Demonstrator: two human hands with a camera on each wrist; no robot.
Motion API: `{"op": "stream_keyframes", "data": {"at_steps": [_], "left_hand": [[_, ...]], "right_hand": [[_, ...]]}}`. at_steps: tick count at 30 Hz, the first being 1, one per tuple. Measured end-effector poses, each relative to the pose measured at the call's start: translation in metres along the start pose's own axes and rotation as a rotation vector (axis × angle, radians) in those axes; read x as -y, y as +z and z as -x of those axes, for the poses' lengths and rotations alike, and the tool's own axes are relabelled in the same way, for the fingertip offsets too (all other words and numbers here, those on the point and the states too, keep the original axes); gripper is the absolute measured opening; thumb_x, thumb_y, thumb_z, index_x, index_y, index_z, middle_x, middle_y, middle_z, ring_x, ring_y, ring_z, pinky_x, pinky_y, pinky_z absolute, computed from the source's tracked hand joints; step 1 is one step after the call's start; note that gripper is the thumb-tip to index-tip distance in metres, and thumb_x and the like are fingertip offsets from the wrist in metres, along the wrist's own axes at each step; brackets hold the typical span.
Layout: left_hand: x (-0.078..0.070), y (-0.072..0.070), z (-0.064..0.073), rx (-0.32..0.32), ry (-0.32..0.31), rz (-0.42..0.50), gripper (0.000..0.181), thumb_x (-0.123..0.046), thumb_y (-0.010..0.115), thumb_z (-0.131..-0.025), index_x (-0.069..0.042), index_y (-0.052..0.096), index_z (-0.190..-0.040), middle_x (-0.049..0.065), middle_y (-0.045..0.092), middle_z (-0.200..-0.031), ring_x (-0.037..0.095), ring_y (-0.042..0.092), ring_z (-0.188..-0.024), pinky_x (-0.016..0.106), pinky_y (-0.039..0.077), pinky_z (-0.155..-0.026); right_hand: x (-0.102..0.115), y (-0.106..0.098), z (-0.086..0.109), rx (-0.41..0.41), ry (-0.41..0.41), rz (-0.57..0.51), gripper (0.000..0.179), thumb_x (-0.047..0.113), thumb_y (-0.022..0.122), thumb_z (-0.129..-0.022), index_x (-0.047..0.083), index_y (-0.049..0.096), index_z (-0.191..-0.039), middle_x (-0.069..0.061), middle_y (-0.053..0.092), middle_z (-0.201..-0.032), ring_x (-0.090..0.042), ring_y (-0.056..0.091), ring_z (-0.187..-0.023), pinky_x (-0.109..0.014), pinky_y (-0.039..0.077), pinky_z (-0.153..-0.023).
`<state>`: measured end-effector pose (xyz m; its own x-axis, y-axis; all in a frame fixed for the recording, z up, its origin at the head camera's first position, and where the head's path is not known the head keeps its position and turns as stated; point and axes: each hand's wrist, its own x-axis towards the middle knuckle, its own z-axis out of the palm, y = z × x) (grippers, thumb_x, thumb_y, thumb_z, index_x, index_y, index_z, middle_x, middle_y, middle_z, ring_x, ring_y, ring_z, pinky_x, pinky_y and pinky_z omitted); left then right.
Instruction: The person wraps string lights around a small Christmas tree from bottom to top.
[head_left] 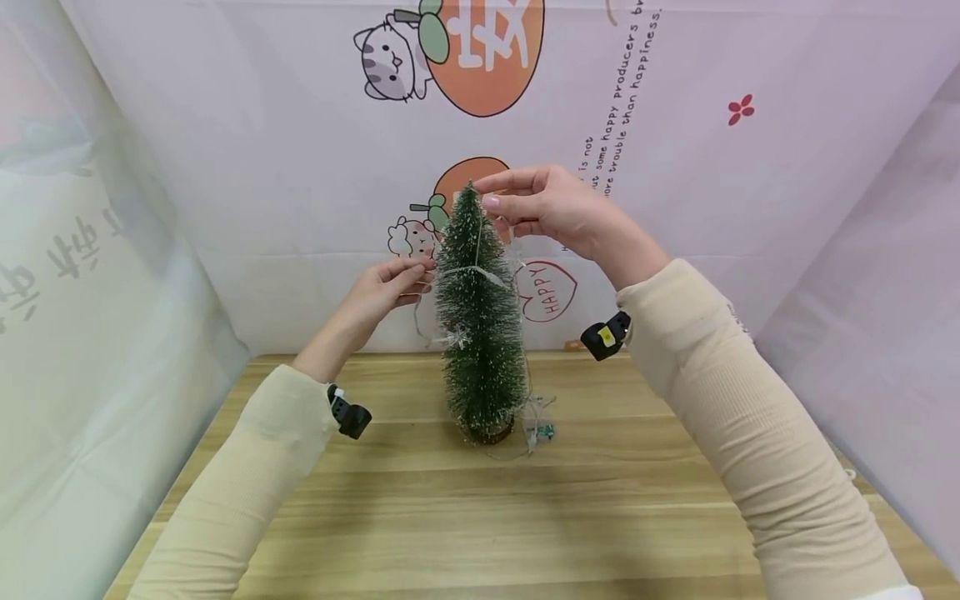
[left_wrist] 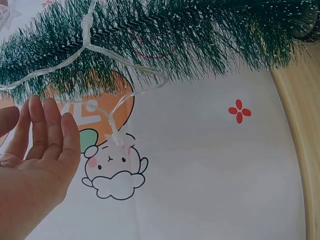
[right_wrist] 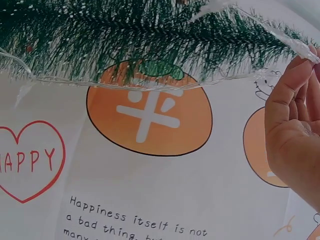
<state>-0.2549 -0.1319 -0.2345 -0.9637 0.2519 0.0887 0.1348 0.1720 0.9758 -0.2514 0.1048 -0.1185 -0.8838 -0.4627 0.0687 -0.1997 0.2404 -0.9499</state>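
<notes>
A small frosted artificial Christmas tree (head_left: 483, 358) stands upright on the wooden table. Clear-wired string lights (left_wrist: 87, 37) are draped about it, with a star-shaped light (head_left: 459, 337) hanging at its front. My right hand (head_left: 566, 208) is at the treetop; thumb and fingers pinch a piece of the string lights (right_wrist: 298, 47), as the right wrist view shows. Beside the tree's upper left side is my left hand (head_left: 390, 287). Its fingers are loosely bent near the wire, with no wire visibly gripped in the left wrist view (left_wrist: 42, 145).
At the tree's base (head_left: 491, 433), on the right, lie more wire and a small green part (head_left: 543, 432). A white printed cloth (head_left: 300, 167) hangs behind the wooden table (head_left: 420, 517), and pale cloth covers both sides.
</notes>
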Motion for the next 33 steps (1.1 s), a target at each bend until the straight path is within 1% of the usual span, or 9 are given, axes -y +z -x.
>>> {"op": "stream_keyframes", "data": {"at_steps": [5, 7, 9, 13, 17, 19, 22, 27, 33], "left_hand": [[0.000, 0.001, 0.000, 0.012, -0.011, -0.037, 0.040, -0.018, 0.045, -0.102, -0.003, 0.047, -0.138, 0.015, 0.049, -0.142, 0.018, 0.057, -0.116, 0.037, 0.042, -0.110], [0.001, 0.001, 0.000, 0.019, -0.007, -0.050, 0.041, -0.016, 0.047, -0.101, -0.003, 0.046, -0.139, 0.014, 0.047, -0.145, 0.026, 0.052, -0.126, 0.038, 0.041, -0.112], [0.001, 0.001, 0.000, 0.017, -0.002, -0.055, 0.041, -0.015, 0.048, -0.100, -0.003, 0.046, -0.139, 0.014, 0.048, -0.144, 0.029, 0.049, -0.129, 0.039, 0.041, -0.111], [0.005, 0.003, -0.001, -0.021, 0.000, -0.081, 0.040, -0.017, 0.053, -0.098, -0.003, 0.051, -0.135, 0.015, 0.054, -0.137, 0.021, 0.055, -0.116, 0.034, 0.046, -0.105], [0.009, 0.005, -0.003, -0.060, 0.004, -0.092, 0.036, -0.020, 0.055, -0.097, -0.002, 0.056, -0.129, 0.016, 0.059, -0.129, 0.013, 0.056, -0.102, 0.029, 0.048, -0.097], [0.009, 0.006, -0.003, -0.065, 0.007, -0.080, 0.035, -0.019, 0.055, -0.097, -0.002, 0.056, -0.128, 0.017, 0.059, -0.129, 0.012, 0.056, -0.101, 0.030, 0.048, -0.098], [0.010, 0.006, -0.003, -0.065, 0.008, -0.076, 0.036, -0.019, 0.054, -0.097, -0.002, 0.056, -0.128, 0.017, 0.057, -0.132, 0.016, 0.056, -0.107, 0.032, 0.048, -0.101], [0.012, 0.006, -0.004, -0.070, -0.006, -0.062, 0.036, -0.021, 0.055, -0.097, -0.003, 0.057, -0.128, 0.016, 0.057, -0.132, 0.024, 0.054, -0.118, 0.038, 0.046, -0.106], [0.012, 0.007, -0.005, -0.057, -0.037, -0.043, 0.038, -0.023, 0.053, -0.098, -0.003, 0.055, -0.130, 0.018, 0.053, -0.134, 0.015, 0.055, -0.106, 0.037, 0.046, -0.106]], "right_hand": [[-0.005, 0.001, -0.001, 0.018, -0.013, -0.025, 0.044, 0.012, 0.057, -0.095, 0.008, 0.050, -0.138, 0.008, 0.065, -0.075, -0.008, 0.057, -0.067, -0.023, 0.050, -0.070], [-0.006, 0.002, -0.002, 0.028, -0.018, -0.025, 0.044, 0.011, 0.057, -0.095, 0.009, 0.049, -0.139, 0.008, 0.065, -0.075, -0.009, 0.056, -0.066, -0.024, 0.050, -0.070], [-0.006, 0.002, -0.002, 0.038, -0.025, -0.021, 0.045, 0.010, 0.056, -0.095, 0.010, 0.048, -0.140, 0.008, 0.064, -0.075, -0.009, 0.056, -0.066, -0.023, 0.049, -0.069], [-0.007, 0.004, -0.001, 0.058, -0.047, -0.018, 0.046, 0.008, 0.056, -0.095, 0.010, 0.047, -0.140, 0.008, 0.064, -0.080, -0.008, 0.058, -0.068, -0.022, 0.050, -0.070], [-0.008, 0.003, 0.001, 0.086, -0.062, -0.074, 0.049, 0.003, 0.056, -0.094, 0.007, 0.043, -0.140, 0.005, 0.064, -0.083, -0.010, 0.060, -0.073, -0.022, 0.052, -0.072], [-0.009, 0.002, 0.002, 0.101, -0.067, -0.113, 0.052, -0.001, 0.056, -0.092, 0.006, 0.039, -0.141, 0.003, 0.064, -0.083, -0.011, 0.061, -0.074, -0.022, 0.052, -0.072], [-0.009, 0.001, 0.004, 0.117, -0.077, -0.158, 0.053, -0.003, 0.055, -0.091, 0.006, 0.035, -0.140, 0.001, 0.064, -0.081, -0.013, 0.061, -0.075, -0.023, 0.052, -0.071], [-0.011, 0.000, 0.003, 0.101, -0.078, -0.155, 0.046, -0.003, 0.054, -0.092, 0.008, 0.041, -0.134, 0.001, 0.065, -0.083, -0.013, 0.061, -0.076, -0.024, 0.052, -0.073], [-0.016, -0.002, 0.001, 0.079, -0.063, -0.168, 0.041, -0.003, 0.056, -0.091, 0.006, 0.044, -0.130, 0.001, 0.064, -0.087, -0.011, 0.061, -0.076, -0.021, 0.052, -0.072]]}}
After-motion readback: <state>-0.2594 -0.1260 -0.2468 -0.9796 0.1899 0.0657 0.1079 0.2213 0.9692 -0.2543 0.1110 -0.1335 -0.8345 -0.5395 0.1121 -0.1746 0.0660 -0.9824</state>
